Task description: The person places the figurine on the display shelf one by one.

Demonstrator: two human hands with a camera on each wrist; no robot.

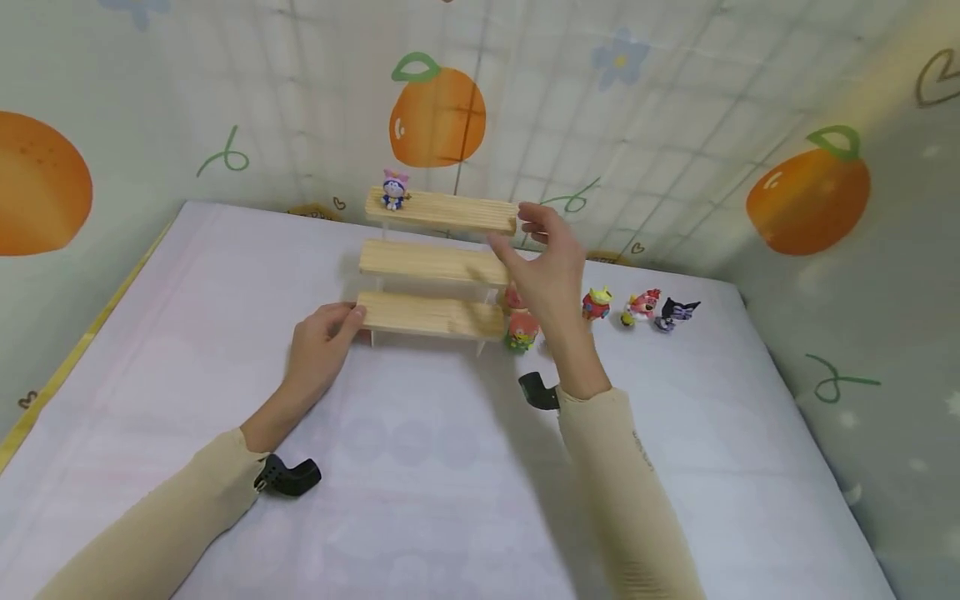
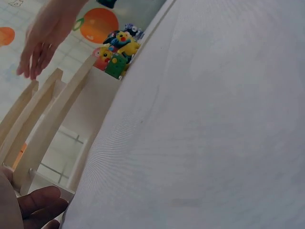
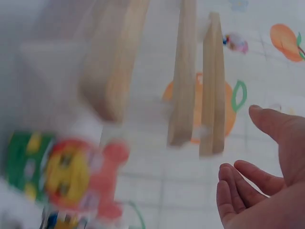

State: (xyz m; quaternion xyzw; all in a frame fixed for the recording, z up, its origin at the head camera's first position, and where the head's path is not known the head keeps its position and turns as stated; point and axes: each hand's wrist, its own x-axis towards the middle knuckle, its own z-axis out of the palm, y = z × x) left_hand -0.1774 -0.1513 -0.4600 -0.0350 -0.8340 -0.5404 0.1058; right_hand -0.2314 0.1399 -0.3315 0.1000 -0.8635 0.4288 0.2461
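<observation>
A three-tier wooden display shelf with pale boards and white side supports stands on the table. My left hand grips the left end of its lowest board, thumb at the corner and fingers by the side support. Beside the right end of the top board is my right hand, thumb and fingers spread and holding nothing; the right wrist view shows a gap between them and the boards. On the top board's left end sits a small figurine with a pink top and blue body.
Right of the shelf stands a pink and green figurine, partly hidden by my right hand in the right wrist view's background. Farther right are a red and yellow figurine, a red and white one and a dark purple one. A patterned curtain hangs behind.
</observation>
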